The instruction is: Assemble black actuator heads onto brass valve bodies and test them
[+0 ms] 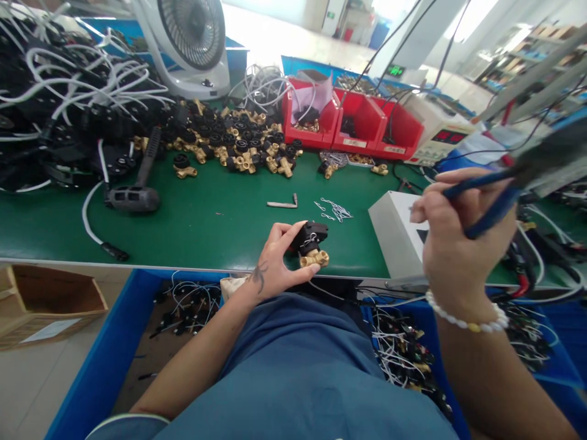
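My left hand (275, 263) rests on the green bench (220, 220) near its front edge, its fingers closed round a small valve (310, 243) with a black top and a brass body. My right hand (458, 244) is raised to the right, above a white box (397, 232). It grips a pair of blue-handled pliers (493, 195) whose head points up and to the right, blurred. A few small wire clips (337, 209) lie on the mat just beyond the valve, with a bent metal key (283, 203) to their left.
A heap of brass and black valve parts (233, 143) lies at the back, with black assemblies and white cables (59, 104) at left, a black mallet (135, 195), a white fan (190, 43), red bins (362, 122). Blue crates (110, 354) of wired parts sit below the bench edge.
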### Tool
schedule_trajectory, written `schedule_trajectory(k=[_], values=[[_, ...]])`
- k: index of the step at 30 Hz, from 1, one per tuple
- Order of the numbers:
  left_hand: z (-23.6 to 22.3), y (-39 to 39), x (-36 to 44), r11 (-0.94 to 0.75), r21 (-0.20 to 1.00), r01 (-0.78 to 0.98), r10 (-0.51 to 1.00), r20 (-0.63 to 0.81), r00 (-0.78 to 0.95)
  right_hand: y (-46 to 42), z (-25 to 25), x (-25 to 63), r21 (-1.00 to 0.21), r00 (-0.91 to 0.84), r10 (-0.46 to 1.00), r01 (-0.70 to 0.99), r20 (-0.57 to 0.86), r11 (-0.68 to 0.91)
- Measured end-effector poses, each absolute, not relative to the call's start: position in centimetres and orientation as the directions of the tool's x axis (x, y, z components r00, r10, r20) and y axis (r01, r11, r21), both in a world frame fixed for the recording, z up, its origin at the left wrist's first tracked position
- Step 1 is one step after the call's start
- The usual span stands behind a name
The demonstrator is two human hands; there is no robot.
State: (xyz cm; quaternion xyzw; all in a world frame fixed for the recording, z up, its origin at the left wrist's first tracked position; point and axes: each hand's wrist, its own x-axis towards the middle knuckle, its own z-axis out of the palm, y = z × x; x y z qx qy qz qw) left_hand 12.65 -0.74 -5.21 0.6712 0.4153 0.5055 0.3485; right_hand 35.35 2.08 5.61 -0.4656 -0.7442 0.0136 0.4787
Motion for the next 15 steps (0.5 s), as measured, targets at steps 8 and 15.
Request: schedule_trajectory(k=[8,15], values=[[-5.3,-0.8,12.6,-0.43,0.875,0.222,0.902,0.407,0.145,2.2,5.7,35.2,-0.372,-0.452,0.817,0.734,0.357,0.569],[-5.3,-0.7,12.8,-0.451,0.863,0.228,0.892,0.429,0.142,1.4,5.2,34.5,-0.5,-0.11,0.708,0.633,0.697,0.591]])
